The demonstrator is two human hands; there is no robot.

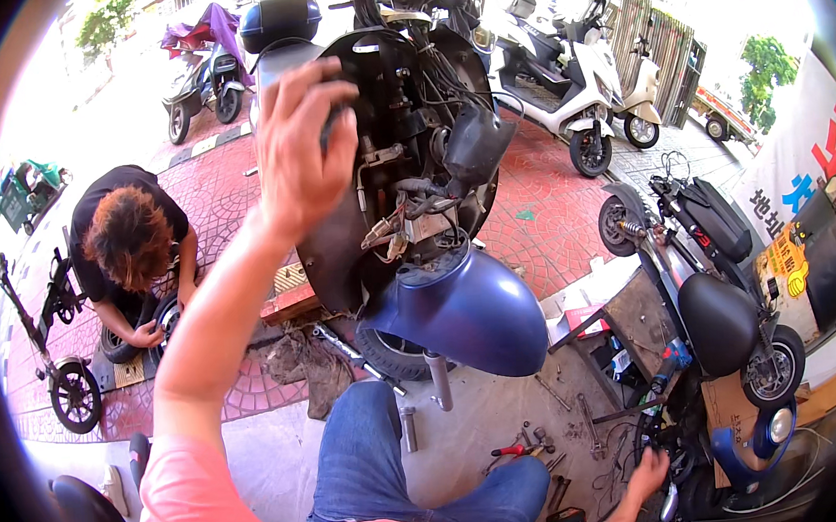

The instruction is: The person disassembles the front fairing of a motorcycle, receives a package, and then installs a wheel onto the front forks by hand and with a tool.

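Note:
In front of me stands a scooter with its front cowling off, baring a dark frame (pixel 404 118), wires and a metal bracket. Its blue front fender (pixel 469 310) hangs low over a tyre (pixel 392 353). My left hand (pixel 306 148) is raised at the left edge of the dark body panel (pixel 326 243), fingers apart; whether it touches the panel is hard to tell. Far down to the right, my right hand (pixel 648 474) is among black cables and parts (pixel 668 442). Its fingers are curled, and what they hold is too small to make out.
Tools, including red-handled pliers (pixel 508 451) and a wrench (pixel 591 427), lie on the floor. A metal stool (pixel 638 329) and a small scooter (pixel 718 310) stand right. Another person (pixel 129 231) crouches left by a wheel. A rag (pixel 311 363) and shock absorber (pixel 357 356) lie near the tyre.

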